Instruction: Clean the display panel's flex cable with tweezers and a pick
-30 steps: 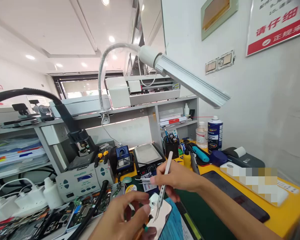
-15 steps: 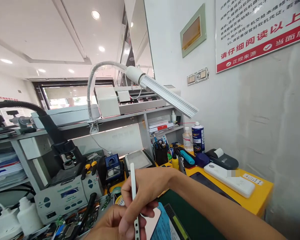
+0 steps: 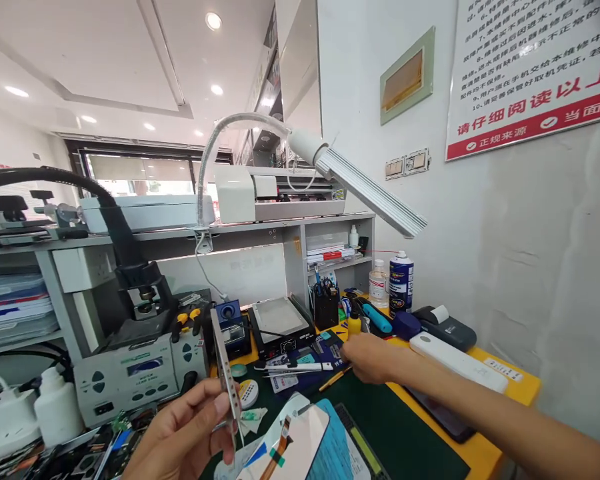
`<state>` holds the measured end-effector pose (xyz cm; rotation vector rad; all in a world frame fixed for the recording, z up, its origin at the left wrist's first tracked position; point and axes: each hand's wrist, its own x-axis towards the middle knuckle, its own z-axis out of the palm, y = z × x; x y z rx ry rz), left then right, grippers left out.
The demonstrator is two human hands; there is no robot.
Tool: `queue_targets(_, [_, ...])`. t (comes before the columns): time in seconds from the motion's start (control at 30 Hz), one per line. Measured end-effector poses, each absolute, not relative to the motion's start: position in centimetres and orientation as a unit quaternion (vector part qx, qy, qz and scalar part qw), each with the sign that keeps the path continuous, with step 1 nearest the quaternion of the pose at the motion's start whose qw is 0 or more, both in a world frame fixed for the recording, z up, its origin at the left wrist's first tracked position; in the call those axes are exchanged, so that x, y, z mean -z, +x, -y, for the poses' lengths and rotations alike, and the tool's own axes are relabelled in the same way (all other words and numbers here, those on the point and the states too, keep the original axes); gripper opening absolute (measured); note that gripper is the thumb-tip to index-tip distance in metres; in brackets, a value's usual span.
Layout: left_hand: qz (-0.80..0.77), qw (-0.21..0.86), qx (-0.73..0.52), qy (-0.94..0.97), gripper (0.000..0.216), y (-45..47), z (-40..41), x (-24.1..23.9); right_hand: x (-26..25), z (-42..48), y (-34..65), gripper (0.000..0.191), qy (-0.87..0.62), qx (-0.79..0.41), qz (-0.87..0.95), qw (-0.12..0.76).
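Observation:
My left hand (image 3: pixel 193 427) is closed on a thin metal phone frame (image 3: pixel 224 367), held edge-on and upright, with small openings along its lower edge. My right hand (image 3: pixel 367 357) reaches across the mat's back edge, fingers curled beside a small yellow bottle (image 3: pixel 354 325); what they hold, if anything, is hidden. A thin yellow-brown stick tool (image 3: pixel 333 380) lies just left of it. Below, between the hands, a pale phone screen panel (image 3: pixel 305 437) with an orange flex cable (image 3: pixel 279 450) lies on a blue sheet (image 3: pixel 330 443).
A green mat (image 3: pixel 405 423) covers the bench. Tweezers (image 3: pixel 295 367) lie behind the panel. A hot plate (image 3: pixel 280 327), a pen holder (image 3: pixel 326 307) and a spray can (image 3: pixel 401 283) stand at the back. A microscope (image 3: pixel 145 293) and loose phone parts are at left. A lamp (image 3: pixel 370 190) hangs overhead.
My right hand has left the phone frame and moved right, to beside the yellow bottle. My left hand keeps the frame, now farther left. The view has shifted slightly.

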<state>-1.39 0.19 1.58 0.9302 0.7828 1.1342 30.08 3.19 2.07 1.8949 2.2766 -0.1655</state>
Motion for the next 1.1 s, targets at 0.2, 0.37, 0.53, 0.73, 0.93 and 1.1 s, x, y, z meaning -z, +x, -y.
queue_targets(0.2, [-0.339, 0.664, -0.508, 0.432, 0.036, -1.6, 0.2, -1.0, -0.4, -2.0, 29.8, 0.025, 0.631, 0.011, -0.769, 0.102])
queue_targets(0.37, [-0.301, 0.667, -0.511, 0.451, 0.028, -1.7, 0.8, -1.4, -4.2, -0.4, 30.9, 0.014, 0.636, 0.07, -0.769, -0.012])
queue_targets(0.53, [-0.304, 0.645, -0.52, 0.471, 0.029, -1.5, 1.4, -1.7, -7.6, 2.0, 28.4, 0.008, 0.502, 0.314, -0.773, -0.226])
queue_targets(0.73, [-0.352, 0.609, -0.536, 0.467, 0.026, -1.6, 0.8, -1.3, -4.9, 1.7, 20.5, 0.016, 0.344, 0.509, -0.691, -0.382])
queue_targets(0.93, [-0.37, 0.613, -0.496, 0.491, 0.023, -2.1, 0.3, -0.9, -1.8, 2.2, 17.9, 0.016, 0.352, 0.547, -0.607, -0.458])
queue_targets(1.1, [-0.353, 0.634, -0.469, 0.503, 0.023, -1.9, 0.5, -1.1, -0.8, 2.8, 17.9, 0.014, 0.409, 0.494, -0.61, -0.464])
